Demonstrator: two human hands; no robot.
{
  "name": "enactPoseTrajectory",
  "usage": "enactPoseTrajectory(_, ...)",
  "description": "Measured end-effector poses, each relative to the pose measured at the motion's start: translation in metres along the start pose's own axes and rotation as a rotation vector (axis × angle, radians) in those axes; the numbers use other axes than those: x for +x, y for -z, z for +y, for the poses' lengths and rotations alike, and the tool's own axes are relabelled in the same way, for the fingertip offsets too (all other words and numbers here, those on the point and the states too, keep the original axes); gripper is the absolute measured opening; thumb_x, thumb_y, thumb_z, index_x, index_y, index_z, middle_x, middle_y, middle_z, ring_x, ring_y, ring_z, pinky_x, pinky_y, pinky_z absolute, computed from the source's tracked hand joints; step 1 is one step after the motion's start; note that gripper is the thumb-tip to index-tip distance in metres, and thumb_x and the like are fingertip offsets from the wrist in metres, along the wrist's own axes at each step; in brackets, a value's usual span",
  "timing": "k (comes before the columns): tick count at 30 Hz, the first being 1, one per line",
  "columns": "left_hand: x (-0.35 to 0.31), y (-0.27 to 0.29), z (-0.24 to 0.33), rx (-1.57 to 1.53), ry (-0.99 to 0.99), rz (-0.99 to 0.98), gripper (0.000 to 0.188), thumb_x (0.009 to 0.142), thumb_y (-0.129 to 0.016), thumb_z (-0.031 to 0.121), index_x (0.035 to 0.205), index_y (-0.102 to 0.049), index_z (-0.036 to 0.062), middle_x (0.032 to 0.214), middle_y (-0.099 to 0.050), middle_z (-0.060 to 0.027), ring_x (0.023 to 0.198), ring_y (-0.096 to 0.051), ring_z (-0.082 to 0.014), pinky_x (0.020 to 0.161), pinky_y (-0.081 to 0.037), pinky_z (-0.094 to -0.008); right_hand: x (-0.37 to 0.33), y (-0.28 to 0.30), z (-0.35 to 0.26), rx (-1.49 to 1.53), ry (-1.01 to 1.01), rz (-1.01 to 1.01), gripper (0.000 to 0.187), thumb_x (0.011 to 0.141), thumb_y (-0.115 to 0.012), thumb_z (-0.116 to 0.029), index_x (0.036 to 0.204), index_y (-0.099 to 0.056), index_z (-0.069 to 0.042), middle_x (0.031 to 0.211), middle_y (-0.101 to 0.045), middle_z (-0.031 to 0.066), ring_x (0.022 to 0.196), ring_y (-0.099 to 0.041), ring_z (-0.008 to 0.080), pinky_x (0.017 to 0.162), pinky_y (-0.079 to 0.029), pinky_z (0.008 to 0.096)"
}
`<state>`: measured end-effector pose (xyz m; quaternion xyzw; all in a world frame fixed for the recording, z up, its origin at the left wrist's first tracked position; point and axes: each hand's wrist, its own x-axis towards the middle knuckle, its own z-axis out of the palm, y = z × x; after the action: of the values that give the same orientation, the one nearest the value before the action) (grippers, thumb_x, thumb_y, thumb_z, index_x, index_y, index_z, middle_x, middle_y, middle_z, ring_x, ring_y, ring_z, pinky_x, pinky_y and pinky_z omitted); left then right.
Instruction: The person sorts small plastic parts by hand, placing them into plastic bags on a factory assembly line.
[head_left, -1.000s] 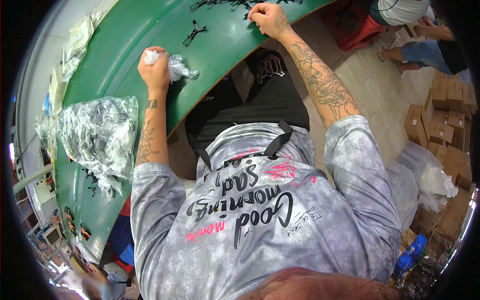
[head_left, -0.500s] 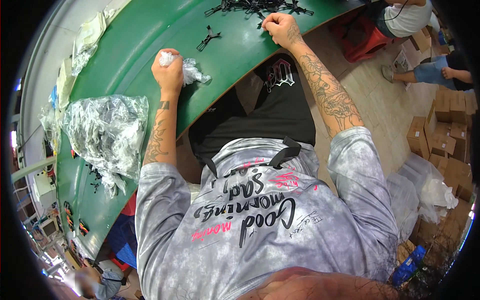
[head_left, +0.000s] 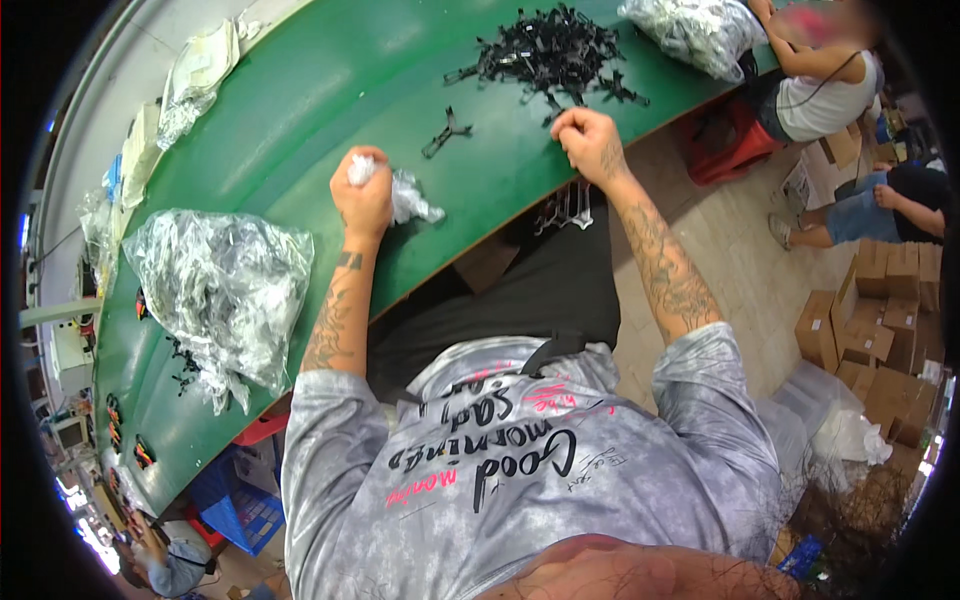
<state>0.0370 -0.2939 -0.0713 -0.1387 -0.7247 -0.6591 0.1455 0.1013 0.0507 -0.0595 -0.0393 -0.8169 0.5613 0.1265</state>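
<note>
Green tabletop point(head_left: 290, 160) is seen beneath crumpled clear plastic point(head_left: 413, 201), which is gripped in the closed fingers of the left hand point(head_left: 362, 200). Whether anything is pinched by the curled right hand point(head_left: 592, 143) cannot be told; beyond its fingertips, black parts point(head_left: 550, 48) are heaped.

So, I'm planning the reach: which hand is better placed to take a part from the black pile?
Probably the right hand: it is close to the pile of black parts, though whether it holds anything is unclear. The left hand is farther off and its grip is on crumpled plastic.
</note>
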Motion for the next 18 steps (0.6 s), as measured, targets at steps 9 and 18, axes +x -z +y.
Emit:
enactPoseTrajectory(9, -0.007, 0.006, 0.015, 0.052, 0.116, 0.103, 0.009, 0.085, -0.072, 0.004, 0.093, -0.070, 0.0033, 0.082, -0.065, 0.0006, 0.075, -0.060, -0.0078, 0.067, -0.050, -0.0257, -0.016, -0.059, -0.076, -0.121, 0.220, -0.114, 0.017, 0.083, -0.061, 0.001, 0.098, -0.070, -0.002, 0.085, -0.067, 0.0122, 0.068, -0.063, 0.0221, 0.061, -0.050, 0.0325)
enactPoseTrajectory(18, -0.042, 0.049, 0.077, 0.106, 0.235, -0.034, 0.028, 0.089, -0.079, 0.032, 0.088, -0.072, 0.0043, 0.077, -0.062, -0.0082, 0.072, -0.061, -0.0209, 0.068, -0.050, -0.0340, 0.001, -0.131, -0.138, -0.279, 0.374, -0.499, 0.030, 0.087, -0.066, -0.004, 0.117, -0.069, -0.008, 0.094, -0.066, 0.0112, 0.076, -0.065, 0.0253, 0.066, -0.053, 0.0359)
